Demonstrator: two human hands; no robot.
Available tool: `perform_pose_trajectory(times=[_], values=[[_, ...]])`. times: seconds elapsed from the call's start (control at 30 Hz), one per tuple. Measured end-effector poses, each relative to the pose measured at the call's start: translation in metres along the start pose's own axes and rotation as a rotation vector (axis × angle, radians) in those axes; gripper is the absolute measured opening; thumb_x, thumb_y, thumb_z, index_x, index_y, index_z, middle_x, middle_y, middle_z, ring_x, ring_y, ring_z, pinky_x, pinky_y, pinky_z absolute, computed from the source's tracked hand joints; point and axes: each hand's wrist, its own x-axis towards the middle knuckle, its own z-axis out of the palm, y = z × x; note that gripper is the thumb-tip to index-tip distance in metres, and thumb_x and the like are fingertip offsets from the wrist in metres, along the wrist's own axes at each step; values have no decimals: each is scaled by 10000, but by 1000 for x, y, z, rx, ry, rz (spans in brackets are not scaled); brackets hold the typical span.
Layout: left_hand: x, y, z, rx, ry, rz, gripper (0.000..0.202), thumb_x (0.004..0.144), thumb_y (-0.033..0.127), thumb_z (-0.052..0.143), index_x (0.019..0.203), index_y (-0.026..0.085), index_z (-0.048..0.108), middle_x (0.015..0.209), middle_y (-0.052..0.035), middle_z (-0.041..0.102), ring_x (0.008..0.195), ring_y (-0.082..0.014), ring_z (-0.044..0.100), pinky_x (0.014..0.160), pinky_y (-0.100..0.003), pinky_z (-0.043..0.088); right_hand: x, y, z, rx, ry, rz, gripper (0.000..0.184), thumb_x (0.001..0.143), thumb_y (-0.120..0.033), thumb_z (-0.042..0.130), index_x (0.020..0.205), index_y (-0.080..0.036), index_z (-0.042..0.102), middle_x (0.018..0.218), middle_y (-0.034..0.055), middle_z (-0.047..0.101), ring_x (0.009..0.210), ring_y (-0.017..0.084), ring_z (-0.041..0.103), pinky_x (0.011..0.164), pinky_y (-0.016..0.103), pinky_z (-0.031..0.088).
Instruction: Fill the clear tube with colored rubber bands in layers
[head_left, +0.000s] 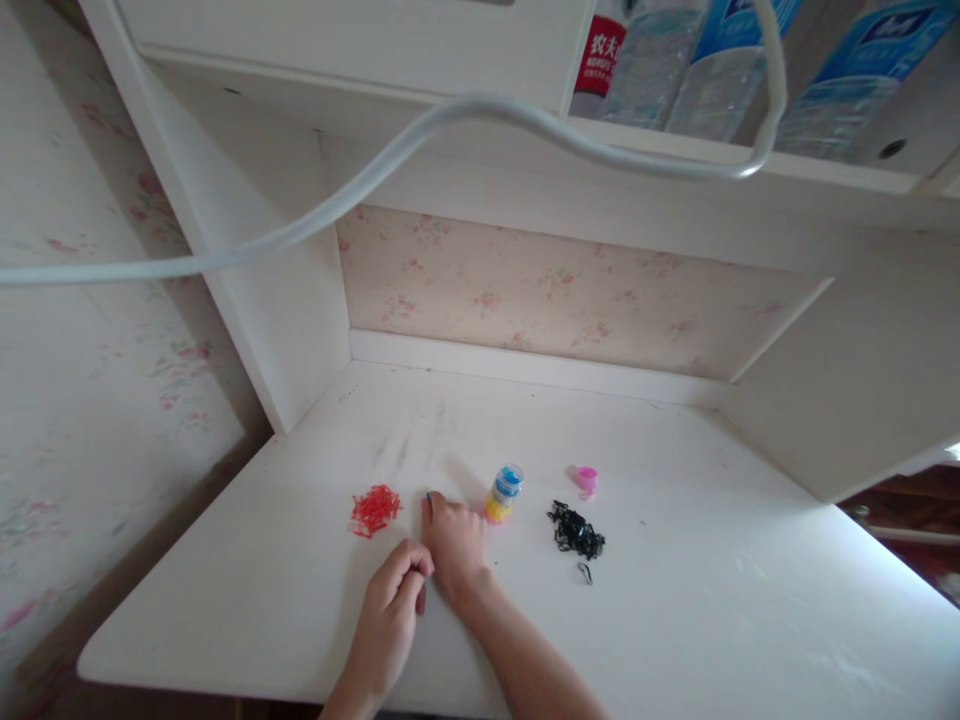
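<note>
My right hand (456, 540) rests on the desk with its fingers closed, just left of a small clear jar. A small blue band (429, 497) shows at its fingertips. Nearer the front edge, my left hand (391, 590) is curled beside the right wrist; whatever its fingers hold is hidden. The open jar (506, 490) stands upright, with blue, yellow and pink bits inside. Left of my hands lies a pile of red rubber bands (376, 510). Black rubber bands (576, 530) are heaped right of the jar, with one loose black band (585, 573) in front.
A pink cap (586, 480) lies behind the black heap. The white desk (697, 600) has side panels and a back wall. Above it, a shelf (817, 168) holds several water bottles (720, 70). A pale cable (525, 118) crosses the upper view.
</note>
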Motion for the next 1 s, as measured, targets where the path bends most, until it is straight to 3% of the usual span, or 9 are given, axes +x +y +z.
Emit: perform_pose_trajectory(times=[0.17, 0.27, 0.4, 0.5, 0.6, 0.77, 1.0], values=[[1, 3, -2, -11, -4, -18, 146, 828, 255, 404, 734, 209, 506, 545, 61, 403, 521, -121, 403, 520, -224, 316, -10, 1, -2, 61, 30, -17, 255, 963, -261, 412, 907, -231, 659, 743, 42, 723, 655, 177, 681, 562, 213, 419], [2, 1, -3, -30, -4, -13, 136, 804, 238, 403, 716, 210, 503, 550, 59, 406, 521, -122, 410, 519, -226, 323, -30, 3, -13, 328, 118, -11, 294, 983, -306, 386, 933, -243, 669, 736, -5, 705, 621, 123, 640, 547, 181, 396], [4, -2, -1, -48, 18, -4, 114, 774, 210, 414, 709, 210, 508, 575, 61, 410, 515, -114, 407, 512, -223, 319, -51, 18, -45, 747, 287, 60, 334, 937, -432, 456, 939, -203, 699, 535, -51, 542, 453, 85, 449, 441, 183, 301], [4, -1, 0, -32, 25, 6, 112, 765, 192, 419, 711, 209, 515, 581, 63, 408, 521, -110, 406, 525, -221, 318, -45, 43, -73, 773, 493, 117, 335, 896, -454, 516, 914, -179, 706, 563, -42, 531, 493, 90, 424, 478, 199, 312], [3, 0, 1, -26, 21, 0, 106, 767, 195, 418, 722, 209, 513, 581, 65, 401, 519, -110, 400, 524, -223, 313, -26, 66, -92, 765, 568, 96, 322, 869, -450, 547, 888, -172, 709, 626, -16, 579, 545, 105, 457, 513, 212, 345], [2, 3, 1, 15, 23, -24, 96, 762, 203, 420, 722, 209, 507, 573, 67, 384, 517, -113, 395, 521, -223, 310, -4, 86, -102, 767, 487, 49, 249, 821, -409, 606, 798, -188, 717, 703, 14, 633, 651, 139, 517, 598, 238, 387], [3, 6, 2, 46, 26, -55, 96, 757, 209, 424, 702, 209, 503, 587, 58, 387, 527, -115, 386, 522, -223, 305, 1, 89, -104, 778, 329, 14, 236, 816, -369, 589, 755, -181, 717, 703, 19, 627, 614, 135, 491, 561, 245, 372]])
